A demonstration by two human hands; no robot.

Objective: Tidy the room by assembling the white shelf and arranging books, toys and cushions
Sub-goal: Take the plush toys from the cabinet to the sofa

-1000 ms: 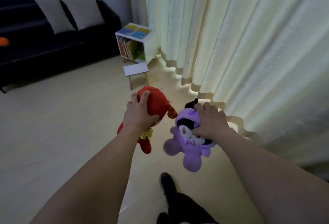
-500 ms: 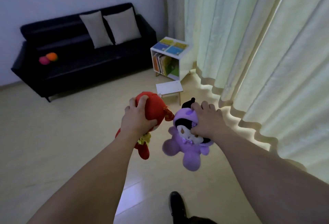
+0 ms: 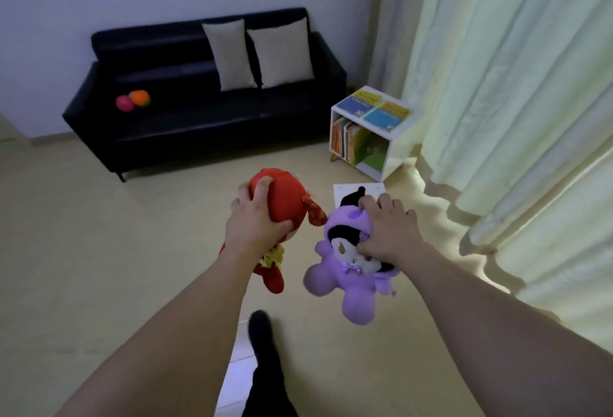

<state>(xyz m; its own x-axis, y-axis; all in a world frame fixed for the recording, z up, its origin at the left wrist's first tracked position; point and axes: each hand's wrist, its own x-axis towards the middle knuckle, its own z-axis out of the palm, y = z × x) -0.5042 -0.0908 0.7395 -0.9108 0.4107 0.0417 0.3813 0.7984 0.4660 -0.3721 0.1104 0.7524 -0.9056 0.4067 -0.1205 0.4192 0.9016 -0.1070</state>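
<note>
Centre of frame: left hand (image 3: 255, 234) grips the red toy (image 3: 285, 197) by its head; right hand (image 3: 388, 234) grips the purple toy (image 3: 345, 287) likewise. Sofa (image 3: 185, 125) upper left, shelf (image 3: 368, 138) right of centre. Risk: dangling bodies may slip free mid-stride.

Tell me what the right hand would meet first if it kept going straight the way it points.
Likely the small white panel on the floor just beyond the right hand and its purple plush, before the white shelf; depth is uncertain.
</note>
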